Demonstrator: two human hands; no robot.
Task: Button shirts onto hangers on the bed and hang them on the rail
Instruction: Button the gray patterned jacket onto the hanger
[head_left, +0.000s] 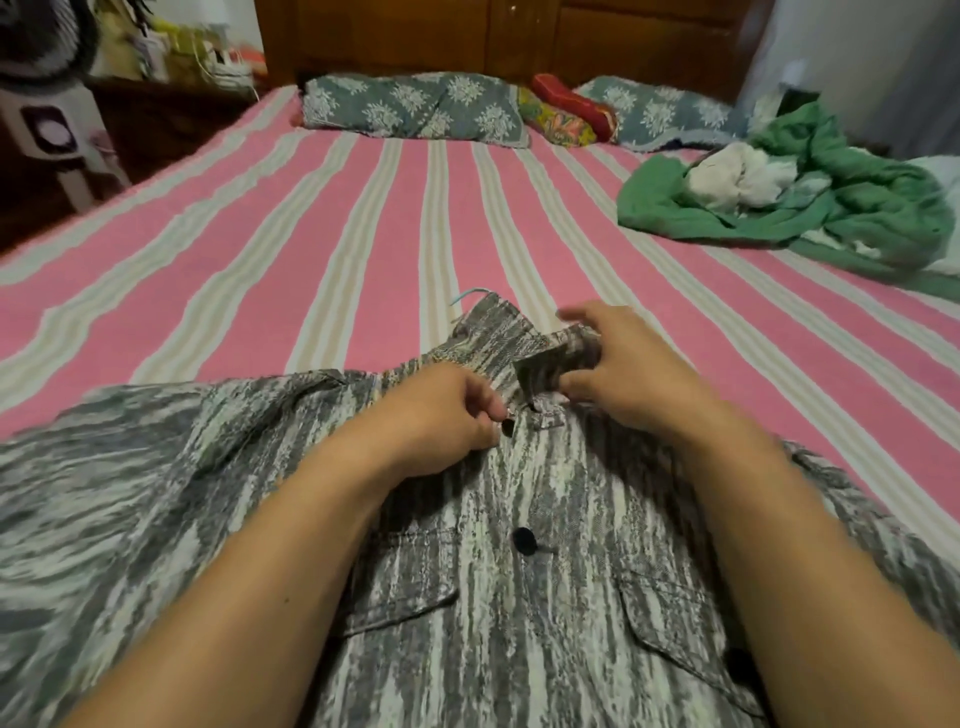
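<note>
Shirt: a grey-and-white streaked shirt (519, 597) is lying face up at the near edge of the bed (311, 218), its collar (498, 332) pointing toward the headboard (519, 36).
Hanger: only a thin pale blue hook (467, 295) is showing, poking out just past the collar; the rest is hidden inside the shirt.
Left hand: the left hand (447, 415) is lying on the shirt's upper chest with fingers curled, pinching the placket fabric right beside the top dark button (507, 427).
Right hand: the right hand (618, 364) is gripping the folded collar flap between thumb and fingers, just across from the left hand.
Buttons: a second dark button (524, 540) is sitting fastened lower on the front, between the two chest pocket flaps.
Far right of the bed: a crumpled green cloth (831, 208) is lying with a white cloth (737, 176) bundled on it.
Head of the bed: two blue floral pillows (410, 106) are resting against the headboard, with a red and a yellow cushion (571, 111) between them.
</note>
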